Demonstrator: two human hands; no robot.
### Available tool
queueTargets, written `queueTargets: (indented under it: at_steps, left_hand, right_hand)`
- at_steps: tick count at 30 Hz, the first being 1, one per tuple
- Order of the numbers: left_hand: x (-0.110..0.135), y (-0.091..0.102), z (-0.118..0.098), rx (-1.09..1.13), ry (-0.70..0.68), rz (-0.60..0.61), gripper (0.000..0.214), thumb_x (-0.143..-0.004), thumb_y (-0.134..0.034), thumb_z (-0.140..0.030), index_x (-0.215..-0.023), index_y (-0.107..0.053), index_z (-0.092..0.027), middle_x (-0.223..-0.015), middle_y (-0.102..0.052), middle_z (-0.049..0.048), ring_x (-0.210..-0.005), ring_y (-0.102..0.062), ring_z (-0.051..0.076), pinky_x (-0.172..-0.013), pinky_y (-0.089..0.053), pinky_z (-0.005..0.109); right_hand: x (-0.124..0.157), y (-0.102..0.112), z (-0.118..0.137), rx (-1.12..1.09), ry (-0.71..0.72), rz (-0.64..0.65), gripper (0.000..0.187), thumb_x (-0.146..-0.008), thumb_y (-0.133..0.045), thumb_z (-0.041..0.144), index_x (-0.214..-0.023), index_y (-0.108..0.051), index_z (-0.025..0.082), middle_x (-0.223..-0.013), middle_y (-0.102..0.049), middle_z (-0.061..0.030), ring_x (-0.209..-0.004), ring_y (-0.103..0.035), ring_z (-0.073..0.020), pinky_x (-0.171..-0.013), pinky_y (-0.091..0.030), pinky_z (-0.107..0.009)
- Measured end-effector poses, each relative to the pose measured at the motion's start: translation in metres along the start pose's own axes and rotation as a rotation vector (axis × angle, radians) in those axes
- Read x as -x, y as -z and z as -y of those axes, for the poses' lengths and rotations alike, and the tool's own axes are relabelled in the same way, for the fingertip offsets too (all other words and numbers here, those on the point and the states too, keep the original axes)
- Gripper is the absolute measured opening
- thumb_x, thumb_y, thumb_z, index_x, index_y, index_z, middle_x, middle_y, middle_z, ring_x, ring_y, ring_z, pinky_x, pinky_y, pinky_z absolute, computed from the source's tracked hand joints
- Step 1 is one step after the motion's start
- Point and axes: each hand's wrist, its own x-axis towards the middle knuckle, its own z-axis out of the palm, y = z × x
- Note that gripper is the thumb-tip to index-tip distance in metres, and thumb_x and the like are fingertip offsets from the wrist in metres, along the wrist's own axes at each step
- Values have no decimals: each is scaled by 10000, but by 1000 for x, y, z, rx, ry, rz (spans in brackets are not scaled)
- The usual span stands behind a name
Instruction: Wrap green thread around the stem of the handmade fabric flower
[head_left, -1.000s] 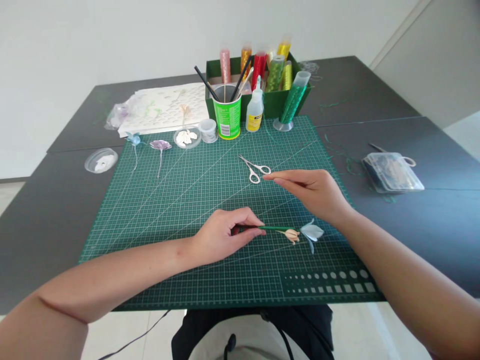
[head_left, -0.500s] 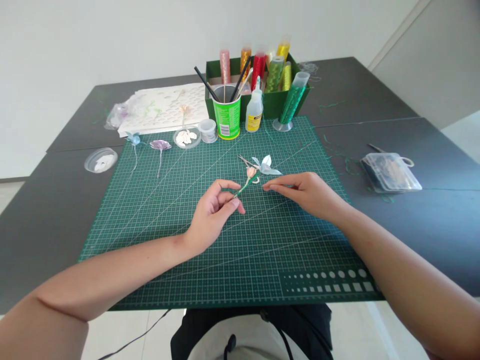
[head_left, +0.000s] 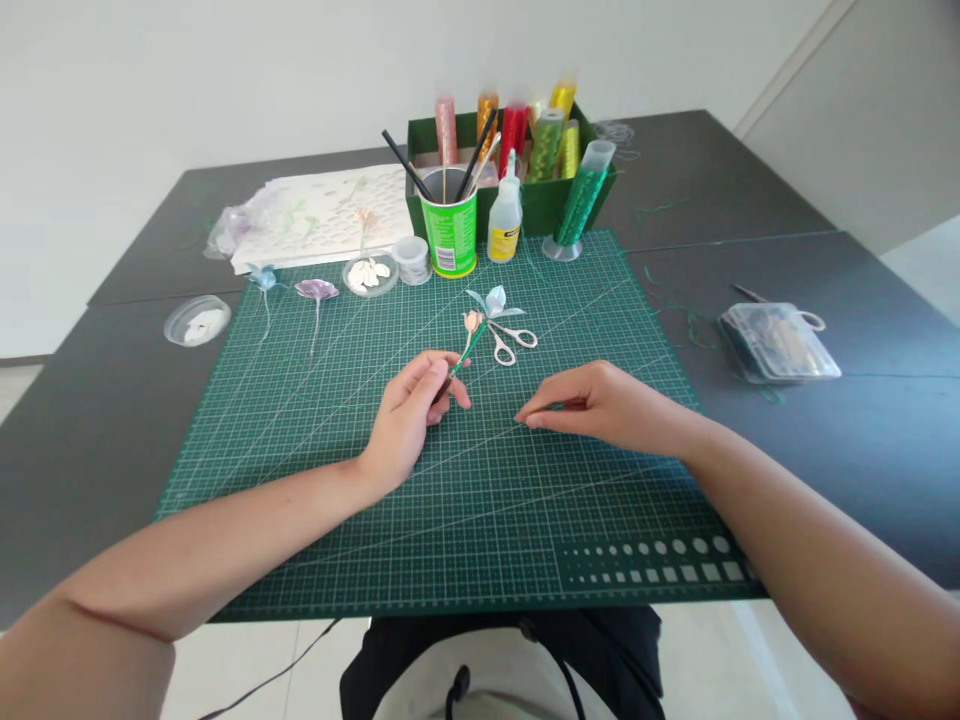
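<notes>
Flower (head_left: 480, 318) on a green stem, pinched at the stem's lower end by the left hand (head_left: 409, 415), raised tilted above the mat (head_left: 315, 480), its head just beside the scissors (head_left: 508, 338). Right hand (head_left: 600, 405) rests on the mat, fingertips pinched together; whether they grip anything cannot be told.

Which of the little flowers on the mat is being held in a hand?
The peach-and-pale-blue flower on the green stem, pinched in the left hand. The blue flower and purple flower lie untouched at the mat's far-left edge.
</notes>
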Motion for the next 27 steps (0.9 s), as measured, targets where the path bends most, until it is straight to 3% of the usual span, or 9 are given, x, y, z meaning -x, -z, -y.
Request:
queueTargets:
  at_steps: [5,8,15,19,24,27]
  left_hand:
    - [-2,-1,-3,-107,-20,-25,264,-978,-588,-424,-972,-676,-175,-675,-620,-9,-513,-366,89,-475,-271,235]
    - [-2,-2,-4,-164,-44,-24,244,-985,-580,-396,-956,-682,-177,-683,-631,-9,-519,-380,91,-487,-297,235]
    - [-1,0,-4,-250,-60,-14,243,-991,-570,-371,-922,-690,-172,-682,-629,-6,-536,-408,92,-509,-337,226]
    - [-2,0,-4,-151,-2,-46,249,-983,-584,-392,-924,-682,-170,-668,-579,-15,-518,-366,81,-471,-289,211]
    - [-3,-1,-5,-118,20,-44,254,-977,-599,-400,-914,-689,-171,-675,-555,-14,-527,-353,76,-465,-277,203]
    - [-5,0,-4,-86,31,-50,254,-967,-616,-410,-926,-697,-172,-678,-548,-18,-525,-350,74,-460,-280,201]
  right_hand:
    - [2,-1,6,-31,37,63,275,-925,-683,432,-907,-804,186,-876,-784,-33,-764,-687,-155,-693,-500,-288]
    - [5,1,10,-35,57,132,272,-941,-670,413,-1011,-813,192,-928,-788,-33,-750,-663,-140,-647,-463,-272]
    - [10,6,20,-116,47,453,388,-926,-685,331,-1308,-728,272,-1118,-797,-4,-605,-537,-86,-516,-378,-233]
    - [13,9,24,-155,30,495,515,-893,-706,247,-1400,-658,322,-1166,-787,18,-475,-424,-42,-448,-346,-209]
    - [13,9,23,-198,14,470,473,-877,-713,239,-1345,-704,303,-1122,-798,8,-549,-568,-56,-475,-408,-185]
    - [10,9,20,-206,-13,430,386,-909,-695,319,-1289,-742,268,-1201,-782,-23,-764,-712,-116,-610,-519,-206]
